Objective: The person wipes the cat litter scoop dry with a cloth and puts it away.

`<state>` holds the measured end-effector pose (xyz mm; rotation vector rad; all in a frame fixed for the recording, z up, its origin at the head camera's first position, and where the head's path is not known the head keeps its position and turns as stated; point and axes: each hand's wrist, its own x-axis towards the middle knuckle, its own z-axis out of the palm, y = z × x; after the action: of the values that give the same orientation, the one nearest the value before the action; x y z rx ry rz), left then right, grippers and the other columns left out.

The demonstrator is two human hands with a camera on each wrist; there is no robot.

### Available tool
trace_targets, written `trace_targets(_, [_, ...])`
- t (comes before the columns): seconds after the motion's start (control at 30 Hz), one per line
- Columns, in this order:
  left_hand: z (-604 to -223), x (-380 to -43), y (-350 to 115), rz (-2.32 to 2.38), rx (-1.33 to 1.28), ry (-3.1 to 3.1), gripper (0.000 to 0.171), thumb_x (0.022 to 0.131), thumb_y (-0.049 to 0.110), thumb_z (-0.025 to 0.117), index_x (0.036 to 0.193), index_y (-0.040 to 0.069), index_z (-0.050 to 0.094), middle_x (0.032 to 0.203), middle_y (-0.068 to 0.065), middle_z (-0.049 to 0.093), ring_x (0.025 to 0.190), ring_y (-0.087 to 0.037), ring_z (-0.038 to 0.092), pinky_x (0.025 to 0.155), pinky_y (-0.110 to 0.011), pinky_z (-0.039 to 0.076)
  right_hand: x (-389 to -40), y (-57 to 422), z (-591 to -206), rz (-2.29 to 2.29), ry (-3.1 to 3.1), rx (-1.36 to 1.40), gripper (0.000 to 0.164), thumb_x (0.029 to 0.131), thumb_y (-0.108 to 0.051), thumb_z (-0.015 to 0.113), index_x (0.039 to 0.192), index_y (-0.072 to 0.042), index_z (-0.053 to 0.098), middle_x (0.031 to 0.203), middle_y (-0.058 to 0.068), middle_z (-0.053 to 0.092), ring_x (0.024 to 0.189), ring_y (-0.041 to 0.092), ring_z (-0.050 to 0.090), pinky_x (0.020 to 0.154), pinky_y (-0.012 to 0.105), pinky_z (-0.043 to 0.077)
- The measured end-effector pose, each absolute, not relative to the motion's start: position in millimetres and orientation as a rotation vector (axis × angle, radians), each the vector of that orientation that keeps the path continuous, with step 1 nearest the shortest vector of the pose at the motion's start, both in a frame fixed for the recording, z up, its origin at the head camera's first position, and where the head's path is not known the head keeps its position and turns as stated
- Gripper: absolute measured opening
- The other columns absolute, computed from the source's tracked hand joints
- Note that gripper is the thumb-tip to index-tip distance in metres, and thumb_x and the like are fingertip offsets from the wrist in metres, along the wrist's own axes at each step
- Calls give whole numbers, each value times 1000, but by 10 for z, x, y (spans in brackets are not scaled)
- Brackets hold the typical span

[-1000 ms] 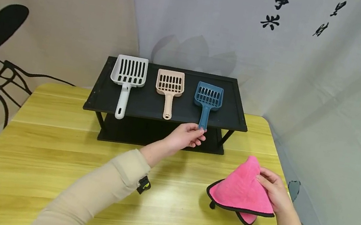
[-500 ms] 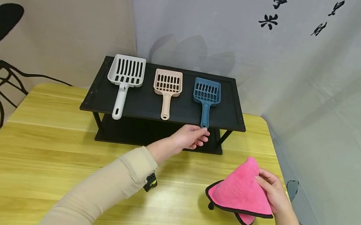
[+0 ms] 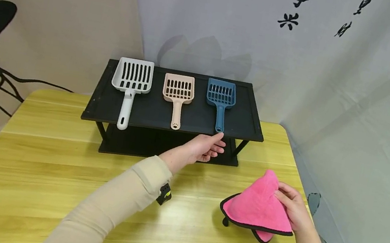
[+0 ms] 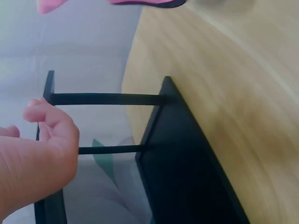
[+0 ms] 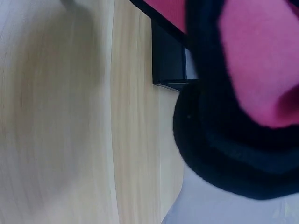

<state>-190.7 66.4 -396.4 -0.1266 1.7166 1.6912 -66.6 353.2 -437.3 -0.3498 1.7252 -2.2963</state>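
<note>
A blue litter scoop [image 3: 221, 96] lies at the right on the black rack's top, its handle toward the front edge. At the tip of that handle is the thumb of my left hand [image 3: 201, 147], extended, with the other fingers loosely bent below. The left wrist view shows this hand [image 4: 44, 154] beside the rack's edge; the scoop is hidden there. My right hand [image 3: 291, 204] pinches a pink cloth [image 3: 258, 205] with black edging, draped in a cone over the table. In the right wrist view the cloth [image 5: 261, 60] hides the fingers.
A white litter scoop [image 3: 129, 93] and a beige litter scoop [image 3: 178, 100] lie left of the blue one. The two-tier black rack [image 3: 150, 110] stands at the back of the wooden table [image 3: 55, 167]. A fabric curtain [image 3: 205, 15] hangs behind.
The blue scoop has slid back onto the rack and straightened, its handle end now near the front edge. My left thumb has eased from gripping the handle to touching its end. The right hand stays put.
</note>
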Motion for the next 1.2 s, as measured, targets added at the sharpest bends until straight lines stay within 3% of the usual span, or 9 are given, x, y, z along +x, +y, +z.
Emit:
trace_targets(0.23, [-4045, -1806, 501, 1675, -97, 1718, 44, 98, 40, 44, 116, 4, 60, 77, 4, 58, 56, -4, 46, 50, -15, 36, -648, 3451, -4311, -2253, 2095, -195, 43, 95, 6, 42, 100, -26, 70, 92, -13, 67, 79, 0, 61, 65, 15, 50])
trace_targets(0.33, [-4070, -1770, 381, 1670, -99, 1726, 44, 98, 39, 44, 118, 3, 60, 79, 3, 58, 55, -5, 46, 51, -15, 36, -660, 3400, -4247, -2121, 2375, -158, 38, 92, 5, 50, 97, -27, 70, 96, -17, 65, 86, -4, 58, 68, 11, 48])
trace_targets(0.5, [-4124, -1702, 147, 1643, -108, 1759, 46, 99, 40, 42, 120, 3, 59, 80, 3, 59, 58, -5, 47, 54, -18, 37, -715, 3330, -4153, -1962, 2636, -168, 26, 89, 4, 57, 100, -15, 71, 102, -20, 61, 94, -6, 56, 71, 9, 48])
trace_targets(0.63, [-4214, -1656, -33, 1633, -133, 1791, 46, 98, 41, 42, 119, 4, 59, 80, 4, 60, 61, -7, 47, 56, -20, 37, -757, 3289, -4164, -1777, 2865, -148, 15, 88, 2, 59, 100, 1, 68, 95, -25, 59, 86, -7, 56, 70, 7, 46])
trace_targets(0.77, [-4294, -1610, -195, 1624, -149, 1825, 45, 99, 40, 41, 117, 4, 60, 81, 5, 61, 61, -7, 47, 55, -19, 37, -767, 3281, -4190, -1566, 2987, -63, 20, 90, -5, 60, 104, 9, 64, 91, -31, 54, 82, -9, 53, 68, 8, 45])
trace_targets(1.0, [-4382, -1540, -426, 1634, -171, 1827, 46, 99, 39, 39, 119, 1, 57, 81, 6, 61, 61, -5, 47, 54, -17, 37, -787, 3351, -4134, -1406, 3121, 204, 24, 90, -11, 61, 108, 4, 65, 86, -40, 48, 77, -14, 49, 65, 5, 42])
trace_targets(1.1, [-4408, -1526, -496, 1643, -172, 1825, 45, 100, 39, 38, 117, 2, 57, 81, 6, 60, 61, -5, 47, 54, -17, 37, -807, 3395, -4086, -1472, 3137, 320, 22, 89, -9, 62, 107, 4, 66, 85, -39, 49, 77, -14, 49, 66, 4, 40])
trace_targets(1.2, [-4417, -1513, -545, 1647, -169, 1822, 44, 100, 39, 38, 116, 3, 57, 80, 7, 60, 62, -5, 47, 55, -17, 37, -812, 3444, -4036, -1563, 3102, 441, 18, 88, -9, 63, 104, -4, 69, 82, -36, 52, 74, -12, 50, 65, 4, 40])
